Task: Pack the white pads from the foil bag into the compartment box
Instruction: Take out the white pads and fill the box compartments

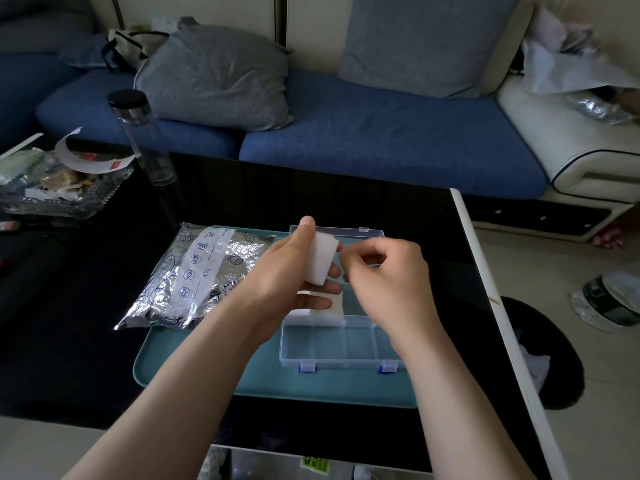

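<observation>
The left hand [287, 275] gripped a small stack of white pads [320, 261] above the compartment box [346, 344], beside the foil bag [194, 271]. The right hand [384, 271] pinched the stack's right edge. The pads looked light and soft (probably squashy), best peeled off by an edge.

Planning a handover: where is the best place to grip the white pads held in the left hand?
Probably pinch the white pads at their free right edge, coming from the right: the left hand clamps top and bottom, leaving that edge bare.
</observation>
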`<state>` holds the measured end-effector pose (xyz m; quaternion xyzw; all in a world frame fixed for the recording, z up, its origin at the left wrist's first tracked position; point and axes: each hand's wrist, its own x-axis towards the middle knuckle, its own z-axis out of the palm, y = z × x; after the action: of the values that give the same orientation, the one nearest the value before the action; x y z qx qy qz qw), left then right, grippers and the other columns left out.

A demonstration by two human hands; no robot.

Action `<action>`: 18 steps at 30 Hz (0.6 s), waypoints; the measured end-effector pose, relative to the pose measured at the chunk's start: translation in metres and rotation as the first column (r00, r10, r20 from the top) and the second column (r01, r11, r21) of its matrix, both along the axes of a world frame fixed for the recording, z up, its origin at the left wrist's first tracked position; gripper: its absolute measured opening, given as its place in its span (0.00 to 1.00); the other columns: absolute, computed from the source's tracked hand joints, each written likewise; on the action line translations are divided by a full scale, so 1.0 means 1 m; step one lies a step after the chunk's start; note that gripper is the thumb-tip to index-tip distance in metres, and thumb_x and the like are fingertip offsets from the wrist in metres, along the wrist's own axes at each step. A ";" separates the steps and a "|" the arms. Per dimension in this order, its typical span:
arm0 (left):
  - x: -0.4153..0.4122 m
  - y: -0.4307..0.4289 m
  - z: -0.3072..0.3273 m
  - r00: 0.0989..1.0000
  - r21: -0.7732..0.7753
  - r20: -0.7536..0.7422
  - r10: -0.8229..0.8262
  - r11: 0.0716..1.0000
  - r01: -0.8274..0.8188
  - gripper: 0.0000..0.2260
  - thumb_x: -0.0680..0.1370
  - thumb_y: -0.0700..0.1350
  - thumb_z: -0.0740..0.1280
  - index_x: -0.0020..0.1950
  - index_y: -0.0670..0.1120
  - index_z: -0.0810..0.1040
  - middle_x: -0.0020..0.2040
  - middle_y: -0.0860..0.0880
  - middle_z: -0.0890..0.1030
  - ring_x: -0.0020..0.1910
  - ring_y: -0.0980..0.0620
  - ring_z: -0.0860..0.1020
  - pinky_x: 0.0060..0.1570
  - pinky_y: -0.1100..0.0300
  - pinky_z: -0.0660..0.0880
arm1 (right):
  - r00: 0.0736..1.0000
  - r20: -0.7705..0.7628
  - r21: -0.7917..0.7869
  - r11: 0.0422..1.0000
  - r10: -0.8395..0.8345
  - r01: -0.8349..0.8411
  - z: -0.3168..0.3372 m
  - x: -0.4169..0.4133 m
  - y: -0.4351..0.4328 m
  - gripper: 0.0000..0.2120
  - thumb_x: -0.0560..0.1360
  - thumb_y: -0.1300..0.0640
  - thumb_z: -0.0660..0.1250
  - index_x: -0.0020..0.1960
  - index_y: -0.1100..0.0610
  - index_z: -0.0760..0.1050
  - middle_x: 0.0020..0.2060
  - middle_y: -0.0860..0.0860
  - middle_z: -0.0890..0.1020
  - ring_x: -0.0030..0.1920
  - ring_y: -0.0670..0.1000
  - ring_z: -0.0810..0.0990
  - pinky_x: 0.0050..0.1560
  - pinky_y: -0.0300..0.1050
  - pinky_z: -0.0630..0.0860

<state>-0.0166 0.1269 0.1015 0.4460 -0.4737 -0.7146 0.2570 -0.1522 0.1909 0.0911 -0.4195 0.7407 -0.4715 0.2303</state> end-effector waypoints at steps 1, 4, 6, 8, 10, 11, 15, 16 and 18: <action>0.000 -0.001 0.000 1.000 -0.002 -0.002 0.027 1.000 -0.027 0.26 0.86 0.63 0.55 0.57 0.45 0.85 0.42 0.43 0.85 0.38 0.47 0.83 0.39 0.53 0.79 | 1.000 0.013 -0.007 1.000 -0.008 0.009 0.000 0.000 0.000 0.07 0.77 0.56 0.71 0.42 0.49 0.87 0.37 0.42 0.87 0.40 0.41 0.85 0.42 0.40 0.80; 0.001 -0.002 0.000 0.998 0.002 -0.002 0.061 0.998 -0.061 0.25 0.87 0.62 0.56 0.57 0.46 0.86 0.39 0.44 0.82 0.35 0.48 0.80 0.34 0.56 0.77 | 0.998 0.039 -0.021 0.999 0.041 -0.041 0.000 0.001 0.000 0.09 0.77 0.54 0.71 0.41 0.48 0.87 0.36 0.43 0.87 0.41 0.44 0.87 0.47 0.50 0.85; 0.001 -0.003 0.000 0.999 0.007 -0.009 0.045 0.999 -0.045 0.24 0.87 0.61 0.56 0.59 0.46 0.86 0.39 0.44 0.83 0.35 0.48 0.79 0.34 0.56 0.76 | 0.997 0.023 -0.033 0.997 0.068 -0.068 0.001 0.003 -0.001 0.09 0.78 0.54 0.71 0.40 0.49 0.87 0.36 0.43 0.87 0.42 0.44 0.86 0.47 0.48 0.84; 0.001 -0.002 0.001 0.999 0.022 -0.011 0.032 0.999 -0.031 0.24 0.86 0.61 0.57 0.60 0.45 0.85 0.40 0.43 0.84 0.35 0.48 0.79 0.34 0.55 0.76 | 0.997 0.041 -0.045 0.997 0.070 -0.068 0.003 0.003 -0.001 0.08 0.79 0.54 0.72 0.42 0.49 0.87 0.37 0.43 0.87 0.42 0.43 0.86 0.48 0.47 0.84; 0.001 -0.002 0.001 1.000 0.041 -0.018 0.019 0.999 -0.018 0.25 0.86 0.62 0.58 0.61 0.44 0.84 0.42 0.42 0.85 0.35 0.48 0.80 0.34 0.55 0.76 | 0.996 0.052 -0.040 0.997 0.074 -0.072 0.004 0.003 -0.001 0.07 0.79 0.54 0.72 0.44 0.49 0.88 0.38 0.43 0.88 0.43 0.43 0.87 0.50 0.47 0.84; 0.002 -0.002 0.001 1.000 0.044 -0.022 0.005 0.999 -0.004 0.26 0.85 0.63 0.58 0.60 0.43 0.85 0.42 0.42 0.85 0.35 0.47 0.80 0.34 0.55 0.76 | 0.996 0.052 -0.036 0.997 0.076 -0.074 0.004 0.004 -0.001 0.06 0.79 0.53 0.73 0.44 0.50 0.87 0.38 0.43 0.88 0.43 0.43 0.87 0.50 0.47 0.84; 0.003 -0.001 0.002 0.998 0.007 -0.004 -0.057 0.998 0.057 0.26 0.82 0.65 0.63 0.60 0.44 0.85 0.44 0.43 0.85 0.37 0.48 0.81 0.35 0.55 0.75 | 0.997 0.036 -0.036 0.997 0.069 -0.068 0.004 0.004 -0.001 0.07 0.79 0.55 0.72 0.44 0.51 0.87 0.37 0.43 0.87 0.41 0.42 0.86 0.45 0.40 0.82; 0.003 -0.001 0.003 0.998 0.003 0.007 -0.055 0.998 0.055 0.25 0.83 0.64 0.63 0.60 0.45 0.85 0.45 0.43 0.85 0.37 0.48 0.81 0.34 0.56 0.76 | 0.997 0.031 -0.040 0.997 0.071 -0.070 0.004 0.004 -0.001 0.07 0.79 0.55 0.72 0.44 0.51 0.87 0.37 0.43 0.87 0.41 0.42 0.86 0.43 0.37 0.80; 0.004 0.000 0.004 0.999 0.004 0.025 -0.042 0.999 0.042 0.23 0.84 0.62 0.62 0.60 0.46 0.85 0.44 0.44 0.86 0.36 0.49 0.81 0.34 0.56 0.76 | 0.997 0.009 -0.047 0.996 0.075 -0.075 0.003 0.004 -0.002 0.08 0.80 0.54 0.73 0.43 0.52 0.87 0.36 0.43 0.87 0.40 0.42 0.86 0.40 0.32 0.77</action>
<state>-0.0129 0.1270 0.1053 0.4453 -0.4848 -0.7151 0.2352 -0.1483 0.1894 0.0937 -0.4496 0.7121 -0.4819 0.2420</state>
